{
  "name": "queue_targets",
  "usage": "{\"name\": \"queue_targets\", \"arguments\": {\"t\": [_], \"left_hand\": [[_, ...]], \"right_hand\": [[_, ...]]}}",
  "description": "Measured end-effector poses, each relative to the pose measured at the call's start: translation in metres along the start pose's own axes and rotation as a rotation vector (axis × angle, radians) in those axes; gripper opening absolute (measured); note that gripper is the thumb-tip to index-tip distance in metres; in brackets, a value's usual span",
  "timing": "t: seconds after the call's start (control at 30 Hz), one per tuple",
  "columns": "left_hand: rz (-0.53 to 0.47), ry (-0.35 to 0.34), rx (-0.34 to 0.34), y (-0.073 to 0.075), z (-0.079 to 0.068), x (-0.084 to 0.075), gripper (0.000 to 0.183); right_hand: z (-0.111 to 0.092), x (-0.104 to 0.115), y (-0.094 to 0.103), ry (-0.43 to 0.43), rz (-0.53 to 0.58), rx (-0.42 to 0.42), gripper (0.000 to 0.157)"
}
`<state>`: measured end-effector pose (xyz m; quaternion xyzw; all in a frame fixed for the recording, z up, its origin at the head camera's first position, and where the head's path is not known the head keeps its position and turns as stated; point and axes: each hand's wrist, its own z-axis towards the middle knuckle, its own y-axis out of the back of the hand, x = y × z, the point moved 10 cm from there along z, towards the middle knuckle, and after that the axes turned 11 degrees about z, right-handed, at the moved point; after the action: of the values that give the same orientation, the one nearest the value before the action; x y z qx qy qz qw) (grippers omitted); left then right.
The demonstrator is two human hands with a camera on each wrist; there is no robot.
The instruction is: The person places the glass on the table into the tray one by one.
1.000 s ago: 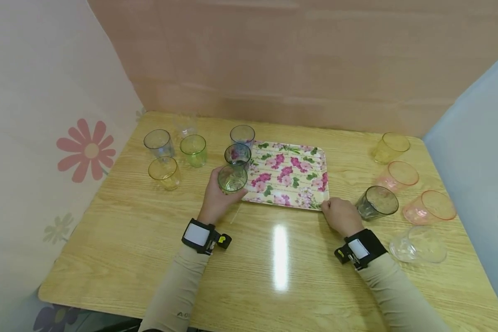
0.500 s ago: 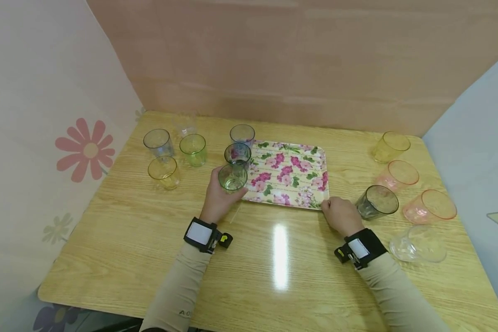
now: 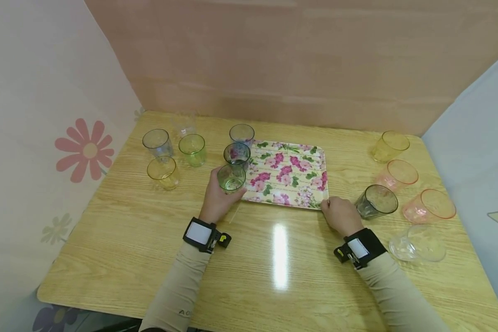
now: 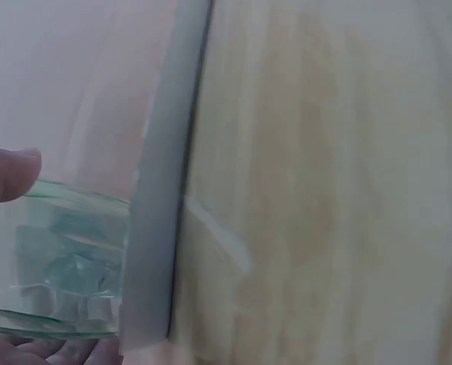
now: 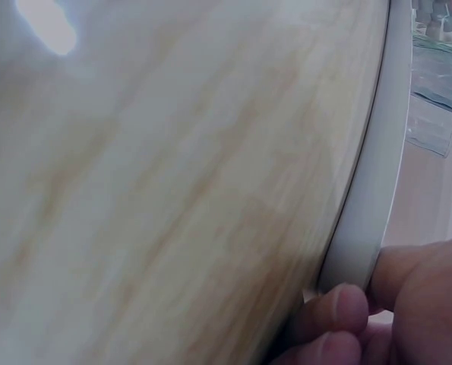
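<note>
My left hand (image 3: 216, 198) holds a clear green glass (image 3: 231, 182) at the front left of the flowered tray (image 3: 288, 177). In the left wrist view the thumb and fingers lie around this green glass (image 4: 70, 258), beside the tray's pale rim (image 4: 156, 190). A dark-tinted glass (image 3: 237, 159) and a bluish glass (image 3: 241, 133) stand in line behind it along the tray's left side. My right hand (image 3: 343, 216) grips the front right corner of the tray. In the right wrist view its fingers (image 5: 336, 315) curl round the rim (image 5: 370, 175).
On the left stand a blue glass (image 3: 158, 144), a yellow glass (image 3: 166, 174), a green glass (image 3: 192, 152) and a clear one (image 3: 185, 127). At right are a yellow glass (image 3: 390, 147), two pink ones, a dark grey glass (image 3: 373, 203) near my right hand, and a clear cup (image 3: 417, 244).
Both hands stay where they were, on the green glass and the tray corner. Only the head view has shifted slightly.
</note>
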<state>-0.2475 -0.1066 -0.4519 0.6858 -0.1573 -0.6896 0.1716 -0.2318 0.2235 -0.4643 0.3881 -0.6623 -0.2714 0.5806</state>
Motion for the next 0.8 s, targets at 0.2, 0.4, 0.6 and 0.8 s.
{"name": "queue_targets", "arguments": {"t": [0.2, 0.4, 0.6, 0.8], "left_hand": [[-0.012, -0.026, 0.000, 0.000, 0.001, 0.002, 0.085], [0.002, -0.016, 0.005, 0.000, 0.001, 0.005, 0.094], [0.006, -0.003, -0.031, 0.004, 0.000, 0.006, 0.103], [-0.270, -0.022, -0.235, 0.029, 0.000, 0.006, 0.048]], "right_hand": [[0.000, 0.001, 0.001, 0.005, 0.003, -0.005, 0.044], [0.000, 0.001, 0.001, -0.003, -0.003, 0.001, 0.044], [-0.001, 0.000, 0.001, -0.009, -0.004, 0.000, 0.044], [-0.001, 0.000, 0.000, -0.008, 0.003, 0.003, 0.044]]}}
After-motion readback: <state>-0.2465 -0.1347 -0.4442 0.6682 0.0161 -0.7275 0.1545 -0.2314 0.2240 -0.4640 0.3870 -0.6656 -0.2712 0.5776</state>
